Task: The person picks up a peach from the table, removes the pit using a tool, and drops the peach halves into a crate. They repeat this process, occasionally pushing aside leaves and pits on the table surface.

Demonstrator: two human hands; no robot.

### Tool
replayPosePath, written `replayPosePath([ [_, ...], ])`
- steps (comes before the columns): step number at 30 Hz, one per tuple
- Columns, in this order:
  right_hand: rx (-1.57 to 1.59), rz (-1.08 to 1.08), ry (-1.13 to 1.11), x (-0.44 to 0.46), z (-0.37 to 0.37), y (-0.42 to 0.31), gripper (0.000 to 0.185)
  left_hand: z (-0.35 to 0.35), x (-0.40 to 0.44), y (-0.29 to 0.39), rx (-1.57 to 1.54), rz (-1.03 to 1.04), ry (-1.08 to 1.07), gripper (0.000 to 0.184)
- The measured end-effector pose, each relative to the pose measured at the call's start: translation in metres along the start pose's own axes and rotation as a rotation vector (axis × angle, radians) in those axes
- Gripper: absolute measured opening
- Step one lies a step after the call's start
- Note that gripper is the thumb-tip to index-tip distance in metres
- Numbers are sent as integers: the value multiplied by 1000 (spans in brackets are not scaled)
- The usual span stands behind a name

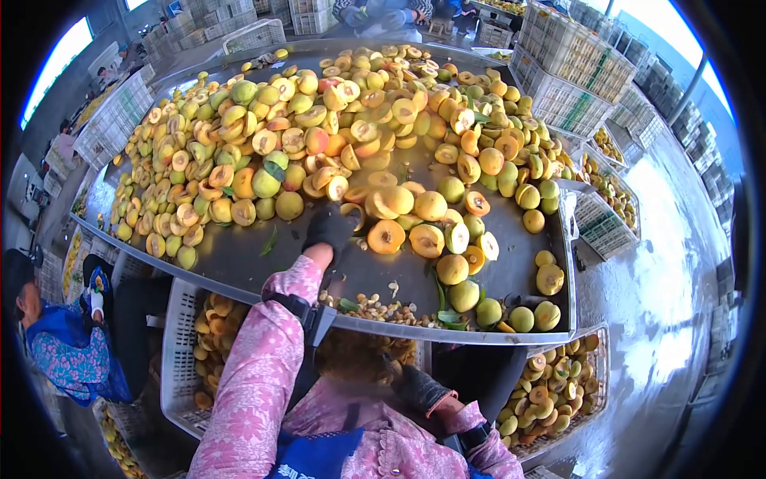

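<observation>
My left hand (330,230), in a dark glove, reaches over the metal table to the near edge of a heap of yellow peaches (311,120), many of them cut in half. A peach half (352,214) lies right at its fingers; whether they grip it is unclear. Low in front of my lap, my right hand (421,391) wears a dark glove with the fingers curled. What it holds, if anything, is hidden. Beyond it, under the table edge, there is a blurred mass of brownish fruit (359,355). Cut halves such as this peach half (386,237) lie right of my left hand.
The metal table (223,267) has a raised rim. Pits and scraps (375,310) lie along its near edge. Crates of fruit stand below, a left crate (179,359) and a right crate (600,391). Stacked crates (570,56) rise behind. A co-worker (72,343) sits at left; another person (383,17) stands opposite.
</observation>
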State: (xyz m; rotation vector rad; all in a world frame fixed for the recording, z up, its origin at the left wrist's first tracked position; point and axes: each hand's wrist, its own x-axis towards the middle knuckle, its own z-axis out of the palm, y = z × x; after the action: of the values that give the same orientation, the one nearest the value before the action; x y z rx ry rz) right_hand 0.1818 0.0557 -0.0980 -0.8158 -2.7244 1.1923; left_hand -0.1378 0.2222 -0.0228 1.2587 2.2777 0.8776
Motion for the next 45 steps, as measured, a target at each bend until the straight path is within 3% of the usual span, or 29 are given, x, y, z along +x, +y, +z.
replayPosePath([
  [4, 78, 8, 24, -3, -6, 3, 27, 21, -6, -7, -186, -6, -7, 42],
  [5, 77, 19, 46, -3, -11, -2, 23, -2, -25, 19, -506, -121, -125, 42],
  [8, 131, 60, 64, -4, -37, -25, 16, -13, -51, -7, -1451, -338, -324, 39],
  [11, 257, -24, 86, -6, -55, -33, 15, -43, -97, 5, -1848, -243, -682, 41],
  [13, 339, -64, 92, -3, -65, -44, 14, -47, -122, 13, -1863, -317, -578, 44],
  [16, 648, 127, 112, 8, -89, -87, 20, -54, -155, 28, -1924, -418, -630, 46],
  [19, 330, -157, 166, 17, -93, -94, 28, -49, -181, 36, -1896, -395, -579, 48],
  [20, 386, -93, 155, 19, -92, -99, 30, -47, -190, 37, -1866, -366, -538, 48],
  [21, 440, -30, 144, 20, -90, -103, 32, -46, -199, 39, -1826, -290, -532, 48],
  [23, 495, 28, 152, 19, -87, -108, 31, -39, -209, 34, -1445, -9, -420, 50],
  [25, 491, 19, 190, 16, -85, -113, 26, -40, -217, 40, -1384, 40, -370, 49],
  [27, 393, -31, 248, 15, -85, -117, 39, -34, -222, 38, -1369, 46, -332, 48],
  [32, 82, -102, 145, 19, -87, -123, 71, -35, -230, 30, -715, 516, -129, 41],
  [34, 64, -168, 186, 20, -80, -120, 78, -30, -237, 30, -789, 494, -81, 39],
  [36, 19, -184, 235, 20, -73, -118, 73, -15, -237, 25, -1142, 200, -155, 33],
  [38, -35, -265, 277, 22, -59, -107, 67, 4, -233, 9, -1277, 55, -191, 32],
  [42, -211, -462, 406, 32, -34, -81, 48, 16, -232, -12, -1039, 151, -175, 33],
  [45, 73, -170, 216, 24, -57, -100, 33, -5, -239, 13, -1136, 93, -223, 36],
])
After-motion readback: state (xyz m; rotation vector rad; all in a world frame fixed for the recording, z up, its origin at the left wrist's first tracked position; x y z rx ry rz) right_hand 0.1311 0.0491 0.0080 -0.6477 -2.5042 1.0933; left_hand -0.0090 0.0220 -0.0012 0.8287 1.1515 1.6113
